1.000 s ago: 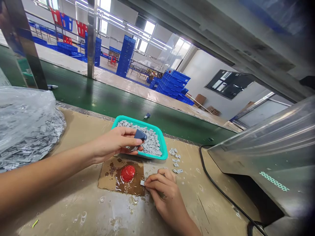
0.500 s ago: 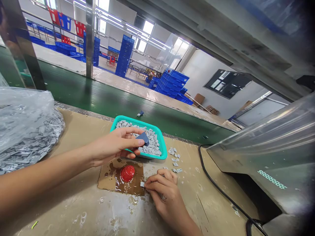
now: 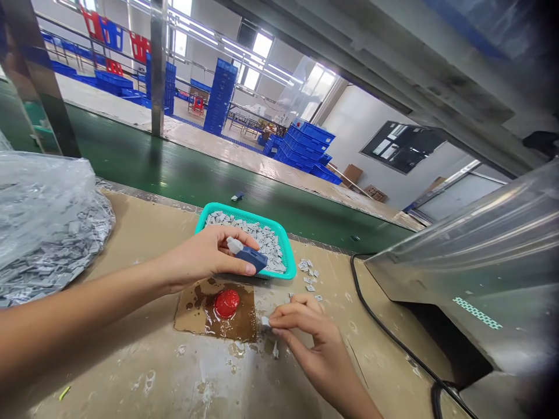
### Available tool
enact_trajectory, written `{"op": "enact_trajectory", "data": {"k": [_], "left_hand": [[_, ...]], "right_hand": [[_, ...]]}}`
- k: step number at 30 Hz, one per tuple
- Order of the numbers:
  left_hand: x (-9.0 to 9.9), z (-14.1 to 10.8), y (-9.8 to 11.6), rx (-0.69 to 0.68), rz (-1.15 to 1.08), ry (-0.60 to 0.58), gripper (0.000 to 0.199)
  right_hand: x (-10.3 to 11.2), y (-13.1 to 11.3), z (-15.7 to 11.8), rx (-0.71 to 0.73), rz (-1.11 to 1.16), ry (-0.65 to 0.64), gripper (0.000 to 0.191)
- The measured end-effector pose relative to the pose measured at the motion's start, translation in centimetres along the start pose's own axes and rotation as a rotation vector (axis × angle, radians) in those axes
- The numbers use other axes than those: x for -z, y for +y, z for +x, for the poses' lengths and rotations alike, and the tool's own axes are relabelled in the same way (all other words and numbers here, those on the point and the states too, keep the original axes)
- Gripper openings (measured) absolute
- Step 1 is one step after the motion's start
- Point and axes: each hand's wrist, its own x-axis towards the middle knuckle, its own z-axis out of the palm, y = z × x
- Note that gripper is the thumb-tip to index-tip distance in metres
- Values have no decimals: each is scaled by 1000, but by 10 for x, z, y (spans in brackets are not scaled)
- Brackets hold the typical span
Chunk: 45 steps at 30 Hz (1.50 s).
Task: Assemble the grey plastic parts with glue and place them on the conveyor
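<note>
A plastic bag of gray bits is lying left of the teal tray, and a red cap is sitting below it. The left hand is clutching a blue tool over the tray, blocking part of it. The right hand is pinching a small gray bit below the tray. Now the tool is turning, showing a white end.

A smooth, glossy finish is shown by the teal plastic tray. The brown cardboard sheet is left rough and stained, and the curved stainless-steel housing is polished bright.
</note>
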Motion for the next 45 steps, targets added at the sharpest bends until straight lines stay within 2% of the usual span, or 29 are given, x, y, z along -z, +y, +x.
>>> {"op": "enact_trajectory", "data": {"k": [7,10,13,18,22,26,28,30,33,35,37,39,41,42,43,45], "left_hand": [[-12,-6,0,-13,91,-15,26],[-18,-10,-1,-112,83,-18,27],[-21,-13,-4,-216,120,-53,33],[-23,-19,-4,-355,319,-100,26],[-26,-25,-2,-435,424,-98,22],[-26,-26,0,-463,428,-92,21],[-26,-24,1,-423,372,-79,19],[-27,-22,1,-305,208,-54,19],[-32,-19,0,-83,-225,8,25],[-34,-16,0,6,-456,26,23],[-32,-12,2,40,-557,59,18],[-23,-4,5,12,-559,145,19],[-6,8,8,-83,-469,268,23],[5,15,8,-146,-332,334,25],[18,23,8,-207,-157,390,28],[47,41,6,-285,336,486,34]], "right_hand": [[16,-8,15,-55,387,136,6],[19,-11,17,-53,431,177,6],[21,-14,17,-33,416,216,9],[23,-24,19,35,246,260,12],[16,-32,22,108,132,282,13],[12,-37,24,163,59,292,15],[12,-38,23,191,29,289,18],[11,-39,22,205,-2,274,23],[5,-41,24,202,-44,266,34],[-2,-40,29,196,-63,261,38],[-6,-37,39,201,-77,260,41],[-5,-29,51,198,-66,274,40],[1,-16,65,177,-23,299,37],[6,-8,71,144,-8,297,35],[11,0,76,96,-23,263,34],[19,17,85,-5,-120,128,33]]}}
